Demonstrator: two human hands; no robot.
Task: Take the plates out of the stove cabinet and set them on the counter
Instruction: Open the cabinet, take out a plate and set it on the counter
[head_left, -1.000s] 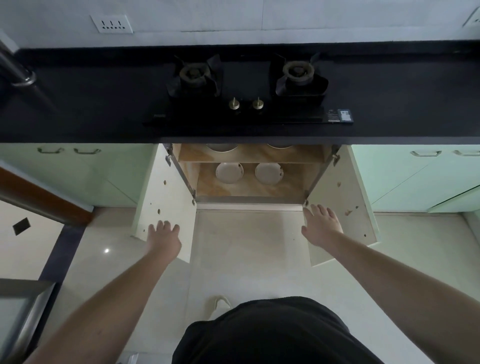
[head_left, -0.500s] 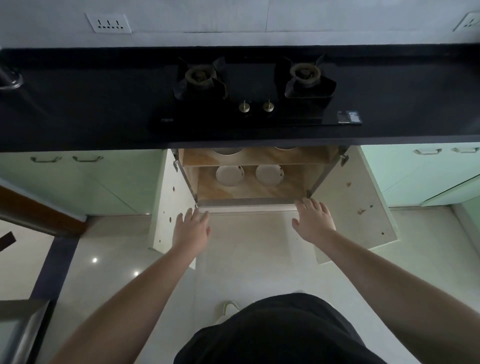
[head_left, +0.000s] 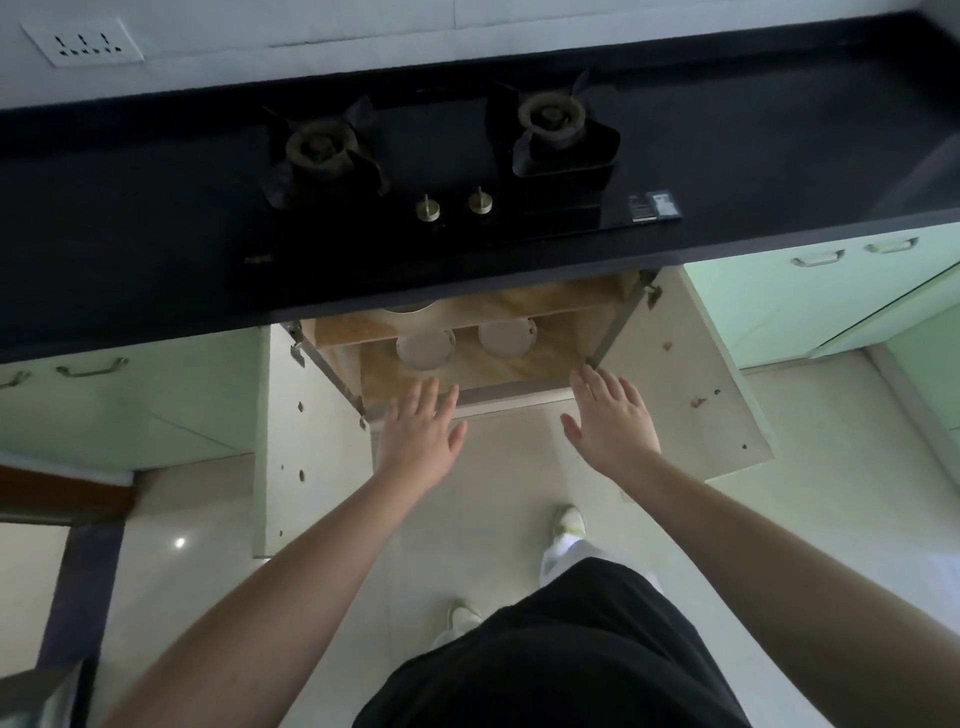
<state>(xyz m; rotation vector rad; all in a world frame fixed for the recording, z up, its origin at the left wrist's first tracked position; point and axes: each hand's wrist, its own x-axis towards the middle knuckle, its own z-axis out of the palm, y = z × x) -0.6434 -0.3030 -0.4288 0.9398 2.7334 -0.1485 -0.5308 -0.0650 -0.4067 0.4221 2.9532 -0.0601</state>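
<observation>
Now both cabinet doors (head_left: 311, 441) swung wide. Left hand (head_left: 418, 436) and right hand (head_left: 613, 421) hover at cabinet mouth, fingers straight, holding nothing. Two white plates (head_left: 425, 349) side by side on lower shelf (head_left: 540, 364), just beyond fingertips. Black surface (head_left: 156, 218) above carries gas stove (head_left: 441, 161).

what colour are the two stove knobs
Brass-gold, both stove knobs, seen in the head view between the two burners.
</observation>
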